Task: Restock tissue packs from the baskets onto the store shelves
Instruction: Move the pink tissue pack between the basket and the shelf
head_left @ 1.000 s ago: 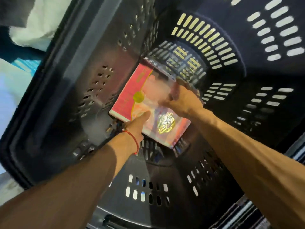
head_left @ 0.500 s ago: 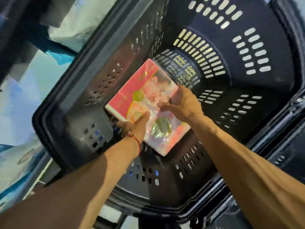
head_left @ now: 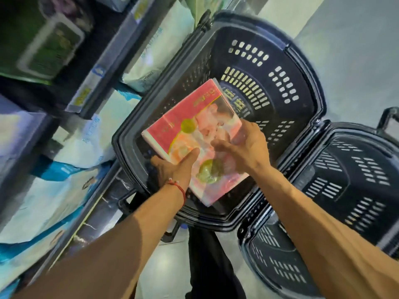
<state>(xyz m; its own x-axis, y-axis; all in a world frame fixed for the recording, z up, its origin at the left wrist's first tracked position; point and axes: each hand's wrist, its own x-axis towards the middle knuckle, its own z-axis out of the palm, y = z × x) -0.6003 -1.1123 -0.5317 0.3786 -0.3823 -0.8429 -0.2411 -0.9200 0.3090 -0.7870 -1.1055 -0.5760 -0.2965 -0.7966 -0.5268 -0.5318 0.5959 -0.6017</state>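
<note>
Tissue pack [head_left: 190,126]: pink, held over your dark basket [head_left: 302,87].
Left hand [head_left: 172,171]: you grip its near edge.
Right hand [head_left: 246,149]: seemingly pinching its right side.

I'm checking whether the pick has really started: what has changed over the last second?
The tissue pack has risen from the floor of the basket to about rim level, carried by both hands. The view has pulled back, so the shelves and a second basket now show. Unchanged: the left hand grips the pack's near edge, the right hand its right edge.
</note>
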